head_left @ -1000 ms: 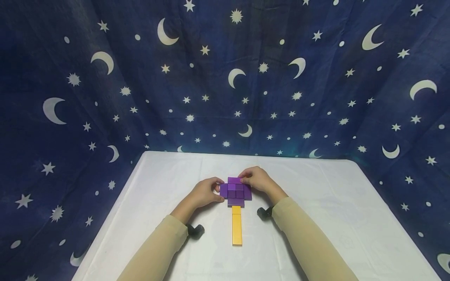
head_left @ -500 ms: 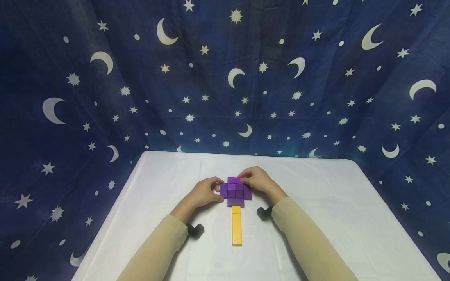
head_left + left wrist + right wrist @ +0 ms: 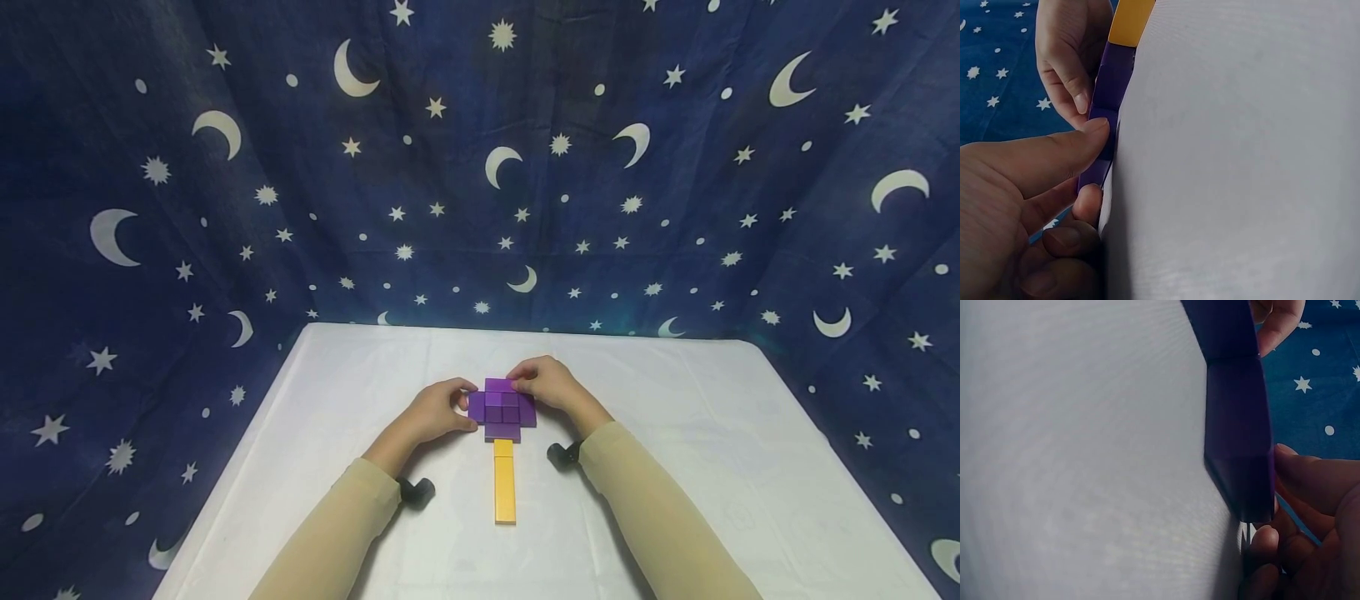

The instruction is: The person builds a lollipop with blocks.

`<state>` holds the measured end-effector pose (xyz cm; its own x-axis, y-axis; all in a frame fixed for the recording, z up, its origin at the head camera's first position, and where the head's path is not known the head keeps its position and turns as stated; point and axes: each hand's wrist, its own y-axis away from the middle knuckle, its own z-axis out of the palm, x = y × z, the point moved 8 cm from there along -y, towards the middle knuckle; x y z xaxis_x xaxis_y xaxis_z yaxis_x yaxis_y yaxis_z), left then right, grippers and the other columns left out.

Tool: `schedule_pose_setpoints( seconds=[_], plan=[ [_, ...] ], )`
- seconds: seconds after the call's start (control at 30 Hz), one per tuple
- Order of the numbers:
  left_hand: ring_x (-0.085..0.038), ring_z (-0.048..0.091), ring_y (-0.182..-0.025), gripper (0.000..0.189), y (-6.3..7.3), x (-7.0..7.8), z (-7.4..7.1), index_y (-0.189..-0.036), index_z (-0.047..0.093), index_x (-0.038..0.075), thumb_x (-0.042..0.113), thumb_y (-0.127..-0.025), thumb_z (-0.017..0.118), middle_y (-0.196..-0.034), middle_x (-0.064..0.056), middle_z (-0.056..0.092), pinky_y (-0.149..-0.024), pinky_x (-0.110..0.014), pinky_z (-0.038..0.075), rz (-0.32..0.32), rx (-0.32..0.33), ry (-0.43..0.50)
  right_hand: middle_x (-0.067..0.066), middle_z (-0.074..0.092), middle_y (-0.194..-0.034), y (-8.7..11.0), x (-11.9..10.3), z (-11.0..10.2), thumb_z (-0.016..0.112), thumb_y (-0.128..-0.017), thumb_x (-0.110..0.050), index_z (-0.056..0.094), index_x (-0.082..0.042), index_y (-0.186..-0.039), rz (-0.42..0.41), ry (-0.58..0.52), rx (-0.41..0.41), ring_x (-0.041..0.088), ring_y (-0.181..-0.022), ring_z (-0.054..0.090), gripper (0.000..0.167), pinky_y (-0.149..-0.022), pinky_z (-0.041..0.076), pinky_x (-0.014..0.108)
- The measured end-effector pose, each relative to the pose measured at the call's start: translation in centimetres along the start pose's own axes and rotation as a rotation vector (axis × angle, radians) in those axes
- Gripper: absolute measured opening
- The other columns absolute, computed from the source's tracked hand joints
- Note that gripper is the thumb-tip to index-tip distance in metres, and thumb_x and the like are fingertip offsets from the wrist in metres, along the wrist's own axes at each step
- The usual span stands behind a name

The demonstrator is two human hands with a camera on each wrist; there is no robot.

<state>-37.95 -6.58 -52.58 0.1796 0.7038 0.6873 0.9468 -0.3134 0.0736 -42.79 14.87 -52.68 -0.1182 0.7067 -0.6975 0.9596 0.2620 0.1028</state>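
Several purple blocks form a cross on the table, with smaller purple blocks [image 3: 502, 407] at its centre. My left hand [image 3: 433, 411] holds the left purple block [image 3: 476, 407] between thumb and fingers, the thumb at its near end. At the far right of the cross, my right hand [image 3: 553, 385] pinches the right end of the far purple block [image 3: 498, 385]. The right purple block [image 3: 528, 412] lies just under that hand. Below the near purple block [image 3: 502, 432], a line of yellow blocks [image 3: 505, 490] runs toward me. The wrist views show thumbs against purple sides [image 3: 1113, 81] [image 3: 1238, 412].
A white cloth covers the table [image 3: 660, 408]. Behind and on both sides hangs a dark blue curtain [image 3: 465, 183] with moons and stars. A black wrist camera [image 3: 417, 493] sits under the left sleeve, another black camera [image 3: 562, 456] by the right.
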Motion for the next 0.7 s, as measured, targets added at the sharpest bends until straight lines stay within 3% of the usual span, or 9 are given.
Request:
schedule_pose_setpoints(
  seconds=[0.17, 0.4, 0.6, 0.7],
  plan=[
    [-0.021, 0.06, -0.103, 0.068, -0.02, -0.07, 0.02, -0.138, 0.07, 0.021, 0.025, -0.076, 0.097, -0.098, 0.003, 0.067, -0.102, -0.048, 0.051, -0.001, -0.006, 0.005, 0.003, 0.08, -0.117, 0.0, 0.13, -0.02, 0.073, -0.102, -0.022, 0.083, -0.018, -0.117, 0.0, -0.005, 0.002, 0.025, -0.115, 0.07, 0.019, -0.11, 0.053, 0.056],
    [-0.025, 0.064, -0.118, 0.074, -0.01, -0.12, -0.05, -0.142, 0.068, 0.021, 0.028, -0.074, 0.098, -0.128, -0.005, 0.074, -0.114, -0.057, 0.05, 0.015, -0.011, 0.029, 0.004, 0.08, -0.12, 0.11, -0.18, -0.21, 0.066, -0.105, -0.019, 0.083, -0.018, -0.116, -0.018, 0.009, 0.019, 0.027, -0.12, 0.071, 0.02, -0.113, 0.051, 0.057],
    [-0.026, 0.064, -0.12, 0.076, 0.23, -0.07, -0.14, -0.144, 0.067, 0.022, 0.028, -0.075, 0.098, -0.127, -0.005, 0.073, -0.115, -0.057, 0.049, 0.005, -0.012, 0.047, 0.006, 0.079, -0.127, 0.22, 0.0, -0.15, 0.064, -0.105, -0.018, 0.082, -0.019, -0.119, -0.005, -0.008, 0.03, 0.031, -0.129, 0.068, 0.023, -0.117, 0.048, 0.059],
    [-0.027, 0.064, -0.12, 0.077, 0.33, -0.05, -0.15, -0.145, 0.066, 0.022, 0.028, -0.075, 0.098, -0.124, -0.006, 0.073, -0.114, -0.056, 0.049, 0.004, -0.013, 0.044, 0.006, 0.079, -0.124, 0.29, 0.12, -0.24, 0.063, -0.104, -0.016, 0.08, -0.018, -0.124, -0.013, -0.011, 0.038, 0.029, -0.122, 0.07, 0.026, -0.115, 0.049, 0.059]
  ],
)
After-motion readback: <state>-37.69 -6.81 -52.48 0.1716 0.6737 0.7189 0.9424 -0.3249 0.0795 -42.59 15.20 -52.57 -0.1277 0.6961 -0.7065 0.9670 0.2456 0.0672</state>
